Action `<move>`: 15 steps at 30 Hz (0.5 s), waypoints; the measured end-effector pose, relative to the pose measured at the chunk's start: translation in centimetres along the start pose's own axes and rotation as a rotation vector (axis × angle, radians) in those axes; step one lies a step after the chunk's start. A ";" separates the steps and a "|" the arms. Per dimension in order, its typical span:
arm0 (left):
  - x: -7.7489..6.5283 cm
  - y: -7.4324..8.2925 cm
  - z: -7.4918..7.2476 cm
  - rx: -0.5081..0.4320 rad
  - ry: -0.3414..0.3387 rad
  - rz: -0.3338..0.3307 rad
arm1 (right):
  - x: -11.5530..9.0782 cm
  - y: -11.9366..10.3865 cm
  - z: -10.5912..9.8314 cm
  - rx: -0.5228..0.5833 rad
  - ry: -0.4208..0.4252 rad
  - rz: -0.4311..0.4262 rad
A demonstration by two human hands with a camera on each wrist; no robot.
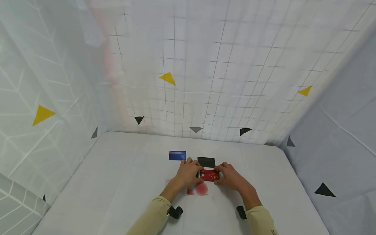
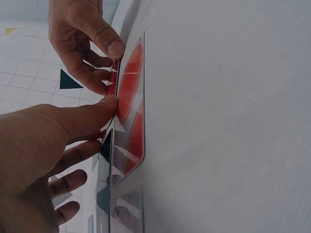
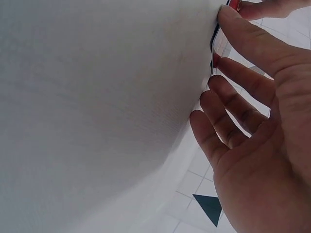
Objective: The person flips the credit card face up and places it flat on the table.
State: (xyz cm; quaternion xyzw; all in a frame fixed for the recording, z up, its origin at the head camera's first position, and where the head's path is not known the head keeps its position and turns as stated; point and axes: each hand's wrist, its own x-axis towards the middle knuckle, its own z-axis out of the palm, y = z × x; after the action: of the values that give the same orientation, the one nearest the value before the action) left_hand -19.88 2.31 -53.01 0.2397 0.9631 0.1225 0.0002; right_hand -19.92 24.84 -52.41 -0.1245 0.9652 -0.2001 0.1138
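Note:
A red card (image 1: 209,175) marked "VIP" lies between the two hands in the head view. My left hand (image 1: 186,173) pinches its left end between thumb and index finger. At the opposite end my right hand (image 1: 232,177) pinches it by the corners, the other fingers loosely bent. A see-through card with red circles (image 1: 201,188) lies just nearer than the red one; the left wrist view shows it flat below the left thumb. Beyond the red card lies a black card (image 1: 206,162). Something dark beside the left fingers is mostly hidden.
A blue card (image 1: 177,155) lies farther back, left of the black one. White sheeting with grid lines and triangles stands behind the white table (image 1: 123,182). Black wrist devices (image 1: 176,212) sit at both sleeves. Another faint card shows beside the left wrist.

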 end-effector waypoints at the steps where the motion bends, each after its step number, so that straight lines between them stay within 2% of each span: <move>1: 0.0 0.0 0.0 0.000 -0.001 -0.002 | 0.0 0.0 0.0 0.002 0.001 0.001; 15: -0.1 0.2 -0.1 0.010 0.000 -0.004 | 0.1 0.2 0.1 0.000 0.002 0.005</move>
State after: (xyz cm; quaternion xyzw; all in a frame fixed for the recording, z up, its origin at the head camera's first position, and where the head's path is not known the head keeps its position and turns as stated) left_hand -19.70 2.38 -52.86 0.2379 0.9641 0.1177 -0.0007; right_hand -20.07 24.95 -52.61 -0.1216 0.9656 -0.2000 0.1134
